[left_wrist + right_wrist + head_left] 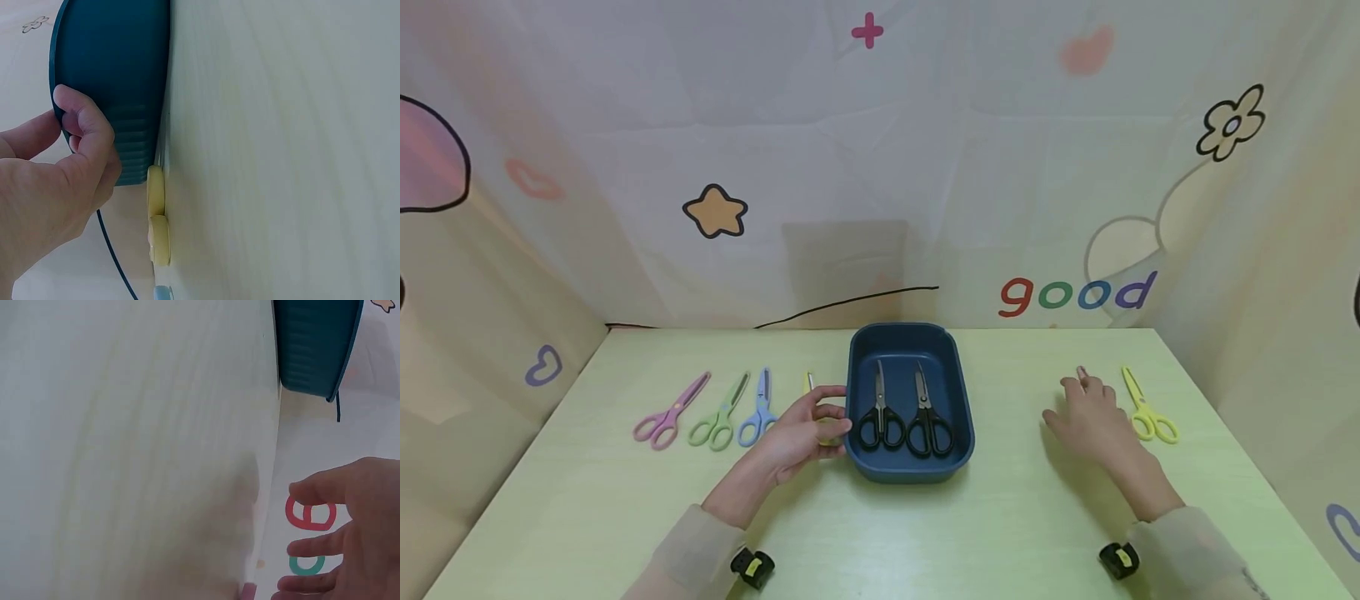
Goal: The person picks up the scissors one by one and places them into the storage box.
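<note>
The blue tray (958, 392) sits at the centre of the head view on the pale green tabletop (1000, 517), and the left hand (801, 433) has taken a grip on its left wall: in the left wrist view the thumb (87, 125) curls over the rim while the other fingers lie along the ribbed outside. The tray looks like moulded plastic, so it should be light, stiff and somewhat smooth; the rolled rim and the ribbed side wall (134, 156) are the sensible places to hold it, preferably low and with a finger under the lip, because a one-sided pull may make it pivot or slide on the tabletop. It is a deep rectangular tub with rounded corners, dark teal-blue, matte inside. Two pairs of black scissors (904, 417) lie loose in it, blades pointing toward the top of the frame, and would probably shift and rattle if it were tilted. The right hand (1090, 417), at centre right of the head view, is released, with fingers spread flat just over or on the tabletop, holding nothing; yellow scissors (1146, 408) lie just beside it to the right. Left of the tray lie pink scissors (668, 412), green scissors (721, 412) and light blue scissors (760, 408), with another yellow pair (157, 219) partly hidden under the left hand, close against the tray wall.
</note>
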`<move>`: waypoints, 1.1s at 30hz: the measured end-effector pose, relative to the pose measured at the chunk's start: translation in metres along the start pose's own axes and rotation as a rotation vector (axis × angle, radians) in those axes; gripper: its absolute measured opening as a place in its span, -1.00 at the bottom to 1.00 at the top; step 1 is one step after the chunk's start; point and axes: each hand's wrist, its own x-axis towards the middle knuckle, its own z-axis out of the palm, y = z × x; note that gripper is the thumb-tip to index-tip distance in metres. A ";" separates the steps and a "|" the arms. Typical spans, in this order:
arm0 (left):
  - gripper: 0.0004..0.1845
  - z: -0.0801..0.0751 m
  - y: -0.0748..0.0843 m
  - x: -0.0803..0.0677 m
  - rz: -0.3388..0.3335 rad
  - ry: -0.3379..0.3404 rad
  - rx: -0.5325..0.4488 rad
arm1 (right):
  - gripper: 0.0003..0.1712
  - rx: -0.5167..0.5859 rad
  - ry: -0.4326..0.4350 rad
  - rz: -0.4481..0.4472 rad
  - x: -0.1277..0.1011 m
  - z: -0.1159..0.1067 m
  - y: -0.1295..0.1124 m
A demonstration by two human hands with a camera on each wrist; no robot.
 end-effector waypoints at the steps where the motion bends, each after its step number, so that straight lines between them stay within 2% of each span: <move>1: -0.41 0.000 0.000 0.000 -0.002 0.001 -0.002 | -0.23 -0.007 -0.025 0.018 0.000 0.000 0.002; 6: -0.41 0.001 0.001 0.000 -0.009 0.003 -0.009 | -0.16 -0.038 -0.118 0.065 0.003 -0.001 0.011; 11: -0.41 0.001 0.001 -0.001 -0.012 -0.001 -0.011 | -0.17 -0.060 -0.169 0.077 0.004 -0.005 0.013; 20: -0.40 0.000 0.003 -0.002 -0.007 -0.007 -0.016 | -0.15 -0.037 -0.187 0.040 0.007 -0.003 0.010; 27: -0.40 0.000 0.002 -0.001 -0.009 -0.001 -0.016 | -0.26 -0.020 -0.161 -0.006 0.008 0.002 0.001; 33: -0.41 0.000 0.001 -0.001 -0.001 -0.004 -0.021 | -0.24 -0.019 -0.170 0.031 0.007 -0.001 -0.001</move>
